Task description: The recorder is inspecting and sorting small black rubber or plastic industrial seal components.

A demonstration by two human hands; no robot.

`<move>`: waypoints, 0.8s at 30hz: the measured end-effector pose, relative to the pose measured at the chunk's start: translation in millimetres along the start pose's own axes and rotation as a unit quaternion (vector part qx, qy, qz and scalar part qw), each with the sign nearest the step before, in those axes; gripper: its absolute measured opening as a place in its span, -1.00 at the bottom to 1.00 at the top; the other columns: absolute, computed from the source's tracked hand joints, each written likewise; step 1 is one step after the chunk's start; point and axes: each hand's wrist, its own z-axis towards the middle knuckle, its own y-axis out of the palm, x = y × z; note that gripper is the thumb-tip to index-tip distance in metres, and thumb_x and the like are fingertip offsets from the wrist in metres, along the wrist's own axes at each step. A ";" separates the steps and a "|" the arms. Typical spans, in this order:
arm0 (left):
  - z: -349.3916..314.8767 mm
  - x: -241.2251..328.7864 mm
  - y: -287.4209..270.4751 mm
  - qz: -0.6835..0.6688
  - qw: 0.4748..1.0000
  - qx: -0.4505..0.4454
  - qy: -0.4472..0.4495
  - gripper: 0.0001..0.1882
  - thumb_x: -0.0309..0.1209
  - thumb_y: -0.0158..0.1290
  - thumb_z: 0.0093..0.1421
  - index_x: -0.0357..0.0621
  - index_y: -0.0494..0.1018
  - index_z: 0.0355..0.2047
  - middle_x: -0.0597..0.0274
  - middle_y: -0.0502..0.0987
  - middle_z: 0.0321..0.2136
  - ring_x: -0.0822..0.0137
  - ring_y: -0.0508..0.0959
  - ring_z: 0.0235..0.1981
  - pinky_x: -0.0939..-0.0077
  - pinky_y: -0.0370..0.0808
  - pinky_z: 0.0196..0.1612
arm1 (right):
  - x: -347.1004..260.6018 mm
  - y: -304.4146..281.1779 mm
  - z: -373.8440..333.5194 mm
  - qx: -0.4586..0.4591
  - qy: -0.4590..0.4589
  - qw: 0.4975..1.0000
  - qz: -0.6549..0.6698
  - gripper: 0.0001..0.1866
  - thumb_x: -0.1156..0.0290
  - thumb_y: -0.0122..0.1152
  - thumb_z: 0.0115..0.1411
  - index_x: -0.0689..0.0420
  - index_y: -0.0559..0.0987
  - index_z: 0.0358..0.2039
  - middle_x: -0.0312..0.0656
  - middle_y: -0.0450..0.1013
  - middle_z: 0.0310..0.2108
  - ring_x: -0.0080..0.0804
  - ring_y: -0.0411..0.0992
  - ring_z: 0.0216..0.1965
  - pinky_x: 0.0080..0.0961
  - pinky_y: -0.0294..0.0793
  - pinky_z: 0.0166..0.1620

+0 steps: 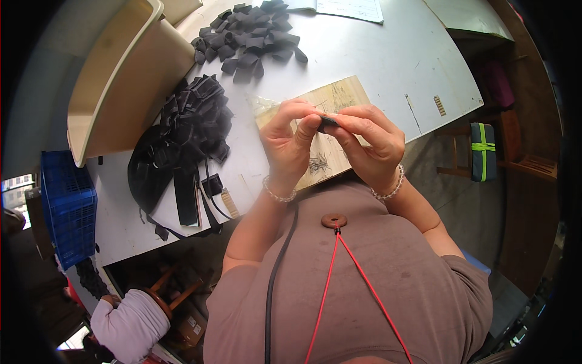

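Note:
My left hand [290, 136] and my right hand [371, 141] meet over a wooden board [330, 161], fingertips closed from both sides on a small dark fabric piece [328, 122]. Most of that piece is hidden by the fingers. Dark marks and fine scraps show on the board beneath. Left of my left hand lies a heap of black fabric pieces [197, 121], some shiny, with black strips hanging near the table's front edge. Farther back is a pile of dark grey folded fabric pieces [251, 37].
A large beige bin [121, 79] stands tilted at the left of the white table [418, 54]. Beyond it is a blue plastic crate [66, 206]. Papers [351, 8] lie at the back. At lower left sits another person [130, 324]; a stool [483, 151] stands right.

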 end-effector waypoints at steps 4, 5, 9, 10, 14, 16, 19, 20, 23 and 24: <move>0.9 -1.0 -1.2 -0.010 1.000 0.007 -0.006 -0.81 -0.35 0.14 0.14 -0.25 0.49 -0.39 0.25 0.49 -0.42 0.45 0.42 -0.34 0.62 0.34 -0.25 | -1.4 -5.0 5.8 -0.032 -0.019 0.999 -0.028 -0.76 0.57 0.42 -0.18 0.15 0.61 -0.41 -0.24 0.50 -0.50 -0.46 0.45 -0.50 -0.61 0.43 -0.46; 1.0 -1.6 -1.9 -0.014 1.000 0.006 -0.009 -0.81 -0.35 0.14 0.14 -0.25 0.49 -0.39 0.25 0.49 -0.42 0.45 0.42 -0.34 0.62 0.34 -0.25 | -4.1 -4.8 7.2 -0.033 -0.020 0.999 -0.027 -0.76 0.57 0.42 -0.18 0.15 0.61 -0.41 -0.24 0.50 -0.50 -0.46 0.45 -0.50 -0.61 0.43 -0.46; 4.6 -4.3 -6.6 -0.008 1.000 -0.003 -0.003 -0.82 -0.37 0.14 0.13 -0.25 0.49 -0.39 0.25 0.49 -0.42 0.45 0.41 -0.34 0.62 0.33 -0.24 | -11.6 -1.8 11.7 0.003 0.028 0.999 0.038 -0.78 0.57 0.41 -0.16 0.19 0.61 -0.43 -0.23 0.50 -0.48 -0.50 0.47 -0.49 -0.63 0.47 -0.43; 8.3 -3.3 -8.9 0.013 1.000 -0.010 0.017 -0.83 -0.38 0.15 0.13 -0.25 0.50 -0.40 0.25 0.50 -0.43 0.44 0.41 -0.35 0.61 0.33 -0.24 | -11.6 -1.2 12.8 -0.005 0.020 0.999 0.039 -0.80 0.57 0.41 -0.15 0.20 0.60 -0.44 -0.22 0.50 -0.48 -0.52 0.47 -0.49 -0.64 0.48 -0.43; 28.4 6.1 -20.7 0.102 0.992 -0.041 0.069 -0.88 -0.42 0.18 0.07 -0.21 0.51 -0.45 0.30 0.53 -0.49 0.40 0.42 -0.38 0.55 0.32 -0.23 | -8.4 2.4 12.2 -0.009 0.041 0.998 0.051 -0.82 0.59 0.39 -0.12 0.21 0.60 -0.44 -0.23 0.49 -0.49 -0.57 0.46 -0.51 -0.67 0.47 -0.46; 32.9 7.1 -23.6 0.147 0.983 -0.061 0.093 -0.90 -0.45 0.21 0.02 -0.18 0.52 -0.48 0.33 0.55 -0.51 0.38 0.42 -0.39 0.51 0.30 -0.20 | -7.5 3.7 12.2 -0.003 0.042 0.998 0.056 -0.83 0.60 0.38 -0.10 0.21 0.61 -0.43 -0.24 0.49 -0.50 -0.59 0.46 -0.53 -0.70 0.46 -0.48; 32.7 7.4 -25.2 0.141 0.983 -0.061 0.098 -0.90 -0.44 0.21 0.02 -0.18 0.53 -0.47 0.32 0.55 -0.51 0.38 0.42 -0.39 0.51 0.30 -0.21 | -10.7 3.6 14.7 -0.009 0.033 0.998 0.057 -0.83 0.60 0.38 -0.11 0.21 0.61 -0.44 -0.24 0.49 -0.49 -0.59 0.46 -0.52 -0.69 0.46 -0.48; 33.1 8.2 -25.4 0.140 0.983 -0.061 0.098 -0.90 -0.44 0.21 0.02 -0.18 0.53 -0.47 0.32 0.55 -0.51 0.38 0.42 -0.39 0.51 0.30 -0.21 | -12.1 3.8 15.6 -0.009 0.034 0.998 0.056 -0.83 0.60 0.38 -0.11 0.21 0.61 -0.44 -0.24 0.49 -0.49 -0.59 0.46 -0.52 -0.69 0.46 -0.48; 35.6 11.2 -22.9 0.137 0.983 -0.063 0.108 -0.90 -0.44 0.21 0.01 -0.17 0.53 -0.48 0.32 0.55 -0.51 0.38 0.43 -0.39 0.51 0.30 -0.20 | -13.7 2.9 17.7 0.005 0.026 0.997 0.066 -0.83 0.60 0.38 -0.11 0.21 0.61 -0.44 -0.23 0.50 -0.49 -0.58 0.46 -0.52 -0.69 0.47 -0.48; 36.5 12.5 -22.1 0.138 0.983 -0.063 0.106 -0.90 -0.44 0.21 0.01 -0.17 0.53 -0.48 0.32 0.56 -0.51 0.38 0.43 -0.40 0.52 0.29 -0.20 | -13.0 2.4 18.8 0.008 0.018 0.998 0.061 -0.83 0.60 0.38 -0.11 0.21 0.61 -0.44 -0.23 0.50 -0.49 -0.57 0.46 -0.53 -0.68 0.46 -0.48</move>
